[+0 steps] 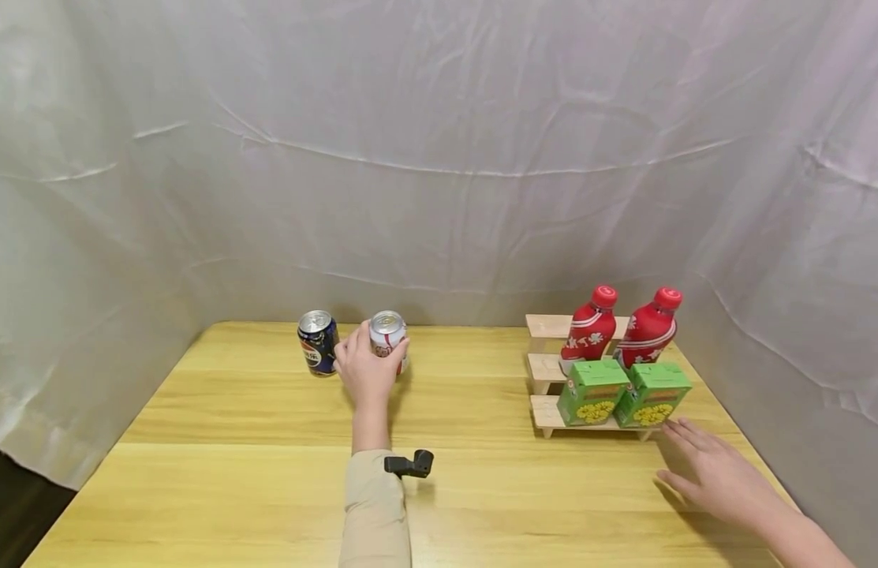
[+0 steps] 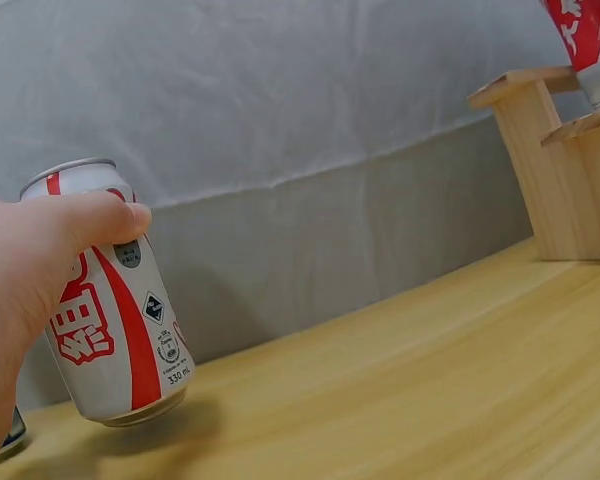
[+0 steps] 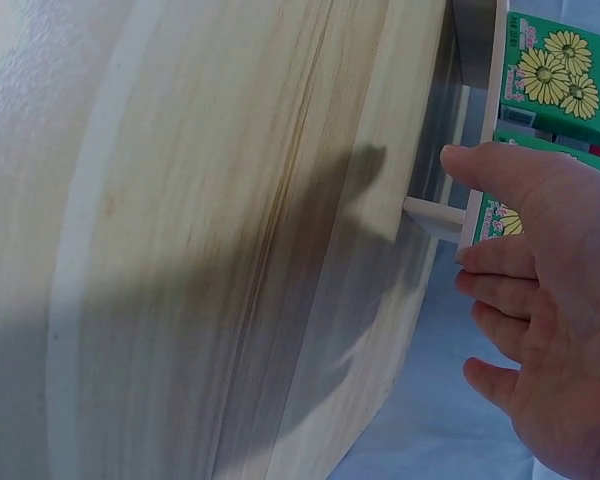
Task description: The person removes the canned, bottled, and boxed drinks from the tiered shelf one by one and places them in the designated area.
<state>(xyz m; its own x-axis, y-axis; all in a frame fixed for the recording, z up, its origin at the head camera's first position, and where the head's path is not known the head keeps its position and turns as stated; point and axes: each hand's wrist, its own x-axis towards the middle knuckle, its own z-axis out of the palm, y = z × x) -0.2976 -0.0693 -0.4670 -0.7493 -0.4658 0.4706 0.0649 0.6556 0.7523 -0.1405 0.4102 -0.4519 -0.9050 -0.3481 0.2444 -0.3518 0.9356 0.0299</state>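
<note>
Two cans are near the back edge of the table (image 1: pixel 268 489), left of its middle: a blue can (image 1: pixel 318 344), upright, and just to its right a white can (image 1: pixel 387 330), which the left hand (image 1: pixel 368 371) grasps between thumb and fingers. The head view shows both lids but hides the white can's underside; the left wrist view shows that base raised off the table, tilted, with small printed symbols on its side. Near the table's right edge stands a rack (image 1: pixel 545 410) with two red bottles (image 1: pixel 590 335) on its middle step and two green boxes (image 1: pixel 593 390) on the front one. The right hand (image 1: pixel 726 476), released, is beside the rack's front right corner; its palm shows only in the right wrist view, and whether a fingertip touches the rack I cannot tell
</note>
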